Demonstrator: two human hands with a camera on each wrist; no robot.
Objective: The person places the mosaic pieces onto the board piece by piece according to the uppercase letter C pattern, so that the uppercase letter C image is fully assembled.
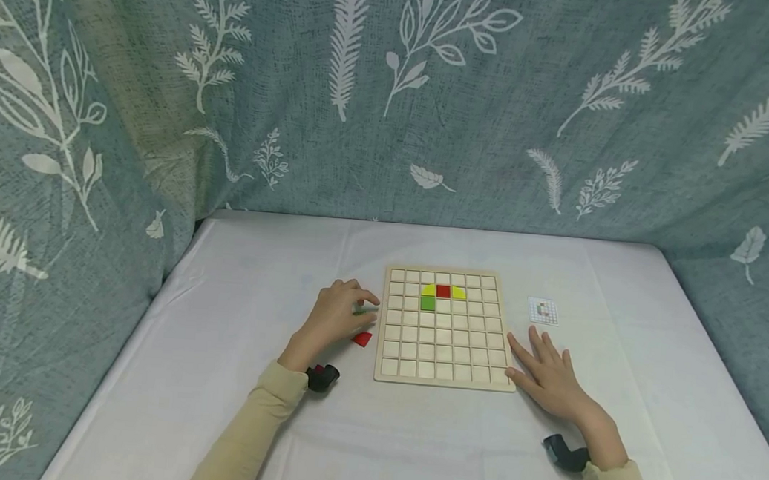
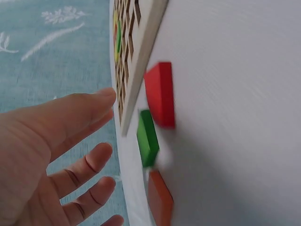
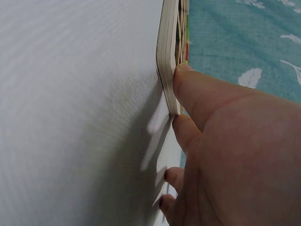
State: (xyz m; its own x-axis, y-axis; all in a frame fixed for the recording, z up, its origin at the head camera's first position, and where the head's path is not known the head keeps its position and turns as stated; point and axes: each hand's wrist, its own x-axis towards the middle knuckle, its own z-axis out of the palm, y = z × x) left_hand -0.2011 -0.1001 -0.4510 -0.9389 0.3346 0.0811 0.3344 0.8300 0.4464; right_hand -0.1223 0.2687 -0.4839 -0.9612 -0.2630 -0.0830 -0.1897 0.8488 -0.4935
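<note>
A wooden grid board (image 1: 441,385) lies flat on the table. In its upper part are a red square (image 1: 443,291) between two yellow pieces with a rounded corner, and a green square (image 1: 428,303) one row lower. My left hand (image 1: 335,312) hovers at the board's left edge, fingers and thumb apart with nothing between them. Close by it lie a red curved-sided piece (image 2: 162,94), a green piece (image 2: 147,139) and an orange-brown piece (image 2: 161,200). With thumb and index fingertip, my right hand (image 1: 549,378) touches the board's lower right edge, its fingers spread.
A small printed card (image 1: 543,311) with a grid pattern lies right of the board, just beyond my right hand. White cloth covers the table (image 1: 410,450). Behind it and at its sides hangs a blue-green curtain (image 1: 376,165) with white leaves.
</note>
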